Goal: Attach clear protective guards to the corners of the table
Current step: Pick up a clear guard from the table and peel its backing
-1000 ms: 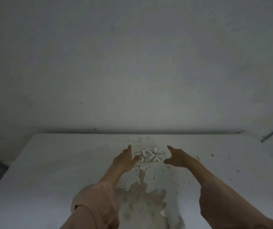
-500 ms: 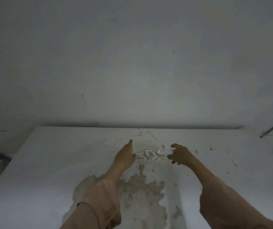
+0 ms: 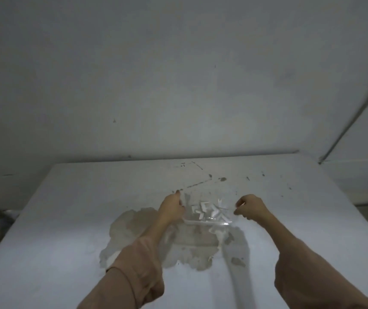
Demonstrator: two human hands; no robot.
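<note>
Where both hands reached open toward the pile a second ago, the left hand (image 3: pixel 171 207) and right hand (image 3: pixel 251 207) now pinch the sides of a clear bag (image 3: pixel 208 221) holding the corner guards (image 3: pixel 209 210), lifting it off the stained table (image 3: pixel 44 219). Opening comes next, probably. Blur hides the guards' number; no table corner shows.

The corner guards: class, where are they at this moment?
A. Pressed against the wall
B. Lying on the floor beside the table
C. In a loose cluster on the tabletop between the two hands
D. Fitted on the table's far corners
C: the corner guards lie in a small cluster on the table, with the left hand on one side and the right hand on the other.
</note>
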